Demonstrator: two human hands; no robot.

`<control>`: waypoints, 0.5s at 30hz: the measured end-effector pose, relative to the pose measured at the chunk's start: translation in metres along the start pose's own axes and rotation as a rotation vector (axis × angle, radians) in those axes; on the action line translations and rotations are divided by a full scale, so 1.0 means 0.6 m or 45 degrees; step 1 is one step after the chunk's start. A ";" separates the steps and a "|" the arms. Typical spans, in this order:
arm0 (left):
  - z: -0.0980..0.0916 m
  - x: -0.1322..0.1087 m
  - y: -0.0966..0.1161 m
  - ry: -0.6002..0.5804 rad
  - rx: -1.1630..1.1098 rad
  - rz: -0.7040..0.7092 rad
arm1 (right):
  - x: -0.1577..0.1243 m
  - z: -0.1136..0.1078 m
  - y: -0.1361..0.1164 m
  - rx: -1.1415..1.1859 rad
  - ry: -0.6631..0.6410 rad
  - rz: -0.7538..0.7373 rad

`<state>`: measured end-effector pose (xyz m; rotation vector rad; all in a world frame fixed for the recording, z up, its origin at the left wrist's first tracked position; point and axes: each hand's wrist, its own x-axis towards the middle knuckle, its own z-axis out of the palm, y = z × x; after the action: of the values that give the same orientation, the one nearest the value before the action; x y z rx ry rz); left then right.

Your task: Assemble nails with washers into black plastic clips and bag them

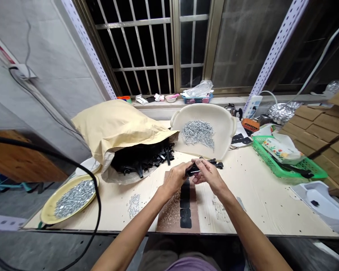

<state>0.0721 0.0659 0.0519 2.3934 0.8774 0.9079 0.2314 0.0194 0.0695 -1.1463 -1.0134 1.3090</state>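
Observation:
My left hand (175, 180) and my right hand (207, 175) meet over the middle of the table, both holding a black plastic part (193, 170) between the fingers. Just beyond them lie a few similar black pieces (214, 163). A heap of black plastic parts (141, 160) spills from a tan paper sack (115, 128) to the left. A white plastic tray (223, 130) holds a pile of silver screws (198, 133) behind my right hand. Under my wrists lies a brown board (178, 214) with black rectangles and scattered small bits.
A yellow plate (55, 206) of small silver hardware sits at the left table edge. A green basket (285, 158) with cloth and a dark tool stands right, with stacked cardboard boxes (319, 128) beyond. A barred window (147, 45) and sill clutter lie ahead.

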 end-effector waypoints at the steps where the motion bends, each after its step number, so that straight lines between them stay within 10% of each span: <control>1: 0.005 0.003 0.000 -0.036 -0.011 -0.007 | 0.007 -0.003 0.000 0.001 0.000 0.005; 5: 0.004 0.016 0.004 0.083 -0.217 -0.065 | 0.043 -0.036 0.020 0.133 0.144 0.006; 11: -0.034 0.024 0.004 1.024 -0.980 -0.693 | 0.101 -0.119 0.070 0.234 0.616 0.010; 15: -0.051 0.017 0.021 1.179 -1.215 -0.721 | 0.124 -0.146 0.101 0.204 0.694 0.084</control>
<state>0.0616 0.0693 0.0849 0.8078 0.9956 1.6853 0.3094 0.0854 -0.0111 -1.3209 -0.4667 1.0204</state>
